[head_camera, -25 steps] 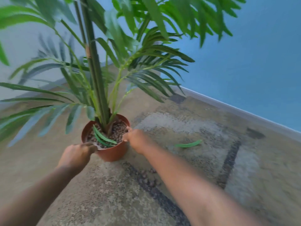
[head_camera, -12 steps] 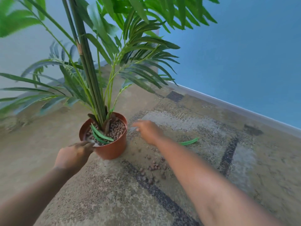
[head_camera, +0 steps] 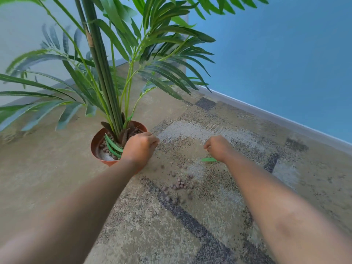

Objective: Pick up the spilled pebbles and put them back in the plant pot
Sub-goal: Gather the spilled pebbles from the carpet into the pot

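The left hand [head_camera: 140, 147] rests curled on the pot [head_camera: 99, 139] rim, seemingly to steady it, while the right hand [head_camera: 217, 147] hovers loosely curled, its grip unclear, beyond the pebbles [head_camera: 178, 185] scattered on the carpet [head_camera: 190, 235] between both arms.

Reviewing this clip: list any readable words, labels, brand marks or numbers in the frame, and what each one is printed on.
None. No text, label, brand mark or number shows anywhere in this view.
The plant pot shows plain terracotta-coloured wall, no sticker or stamp on the side facing the camera.
The carpet, the blue wall and the baseboard carry no writing.
Both the left hand and right hand are bare, with nothing printed on them.
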The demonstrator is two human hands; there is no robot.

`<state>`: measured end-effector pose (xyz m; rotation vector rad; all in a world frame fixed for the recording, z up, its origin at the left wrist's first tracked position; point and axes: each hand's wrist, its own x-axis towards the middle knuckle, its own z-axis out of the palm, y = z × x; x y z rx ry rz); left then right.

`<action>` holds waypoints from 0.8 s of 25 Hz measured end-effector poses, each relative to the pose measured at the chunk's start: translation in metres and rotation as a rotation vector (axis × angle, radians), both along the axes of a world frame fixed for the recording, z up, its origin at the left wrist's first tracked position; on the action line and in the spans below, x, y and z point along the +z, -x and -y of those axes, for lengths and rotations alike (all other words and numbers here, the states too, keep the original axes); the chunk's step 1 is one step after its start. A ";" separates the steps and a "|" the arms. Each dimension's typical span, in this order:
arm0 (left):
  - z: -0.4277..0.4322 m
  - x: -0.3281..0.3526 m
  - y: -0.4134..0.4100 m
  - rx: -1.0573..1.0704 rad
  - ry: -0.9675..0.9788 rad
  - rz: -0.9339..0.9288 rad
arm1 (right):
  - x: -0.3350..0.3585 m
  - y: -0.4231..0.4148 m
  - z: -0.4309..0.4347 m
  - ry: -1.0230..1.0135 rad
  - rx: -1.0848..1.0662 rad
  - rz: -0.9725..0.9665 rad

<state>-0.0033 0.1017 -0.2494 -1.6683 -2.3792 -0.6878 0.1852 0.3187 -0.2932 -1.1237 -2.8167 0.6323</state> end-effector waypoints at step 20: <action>0.039 -0.111 -0.039 0.201 0.548 0.717 | -0.056 -0.012 0.017 -0.227 0.238 0.531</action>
